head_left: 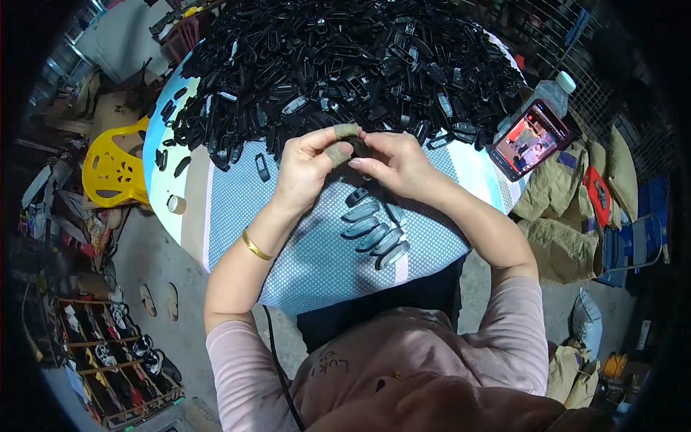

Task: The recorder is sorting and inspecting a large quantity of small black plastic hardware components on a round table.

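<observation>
Both hands meet above the middle of the counter (237, 216), which carries a blue dotted cloth. The left hand (306, 169), with taped thumb and forefinger, and the right hand (392, 162) together pinch a small black plastic part (360, 147) between their fingertips, just in front of a big heap of black parts (345, 65) that covers the far half of the counter. Below the hands, a short row of the same parts (374, 227) lies side by side on the cloth. A gold bangle (255, 247) sits on the left wrist. At the right edge a phone (531, 139) leans against a water bottle (551, 97). A yellow chair (111, 169) stands to the left.
</observation>
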A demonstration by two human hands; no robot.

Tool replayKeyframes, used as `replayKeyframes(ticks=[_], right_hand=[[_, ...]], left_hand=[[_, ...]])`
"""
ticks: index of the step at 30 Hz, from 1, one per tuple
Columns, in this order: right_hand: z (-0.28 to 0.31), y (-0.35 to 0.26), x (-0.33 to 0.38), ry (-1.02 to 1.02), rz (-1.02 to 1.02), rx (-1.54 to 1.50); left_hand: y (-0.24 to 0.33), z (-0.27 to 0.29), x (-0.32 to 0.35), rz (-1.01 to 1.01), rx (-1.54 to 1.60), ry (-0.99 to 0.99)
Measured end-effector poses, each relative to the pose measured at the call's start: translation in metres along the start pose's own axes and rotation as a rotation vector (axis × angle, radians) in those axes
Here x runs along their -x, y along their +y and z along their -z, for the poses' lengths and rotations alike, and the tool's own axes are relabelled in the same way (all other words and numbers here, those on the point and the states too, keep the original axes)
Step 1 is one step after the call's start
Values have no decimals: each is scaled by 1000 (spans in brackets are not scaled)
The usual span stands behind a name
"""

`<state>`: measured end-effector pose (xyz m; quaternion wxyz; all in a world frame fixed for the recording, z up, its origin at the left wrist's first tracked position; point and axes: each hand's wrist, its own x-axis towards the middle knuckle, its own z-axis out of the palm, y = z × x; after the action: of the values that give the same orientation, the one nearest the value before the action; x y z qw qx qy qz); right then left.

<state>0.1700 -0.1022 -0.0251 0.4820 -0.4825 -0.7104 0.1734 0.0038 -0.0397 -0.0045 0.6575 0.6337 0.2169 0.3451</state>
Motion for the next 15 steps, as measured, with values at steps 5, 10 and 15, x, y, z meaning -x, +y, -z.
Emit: replayKeyframes(ticks=[5, 10, 15], right_hand=[[-3, -2, 0, 86, 81, 169], [29, 3, -14, -138, -227, -189], [58, 31, -21, 201, -281, 89]], left_hand=[[-3, -2, -1, -40, -83, 43], [15, 1, -7, 55, -82, 32], [24, -16, 8, 272, -591, -293]])
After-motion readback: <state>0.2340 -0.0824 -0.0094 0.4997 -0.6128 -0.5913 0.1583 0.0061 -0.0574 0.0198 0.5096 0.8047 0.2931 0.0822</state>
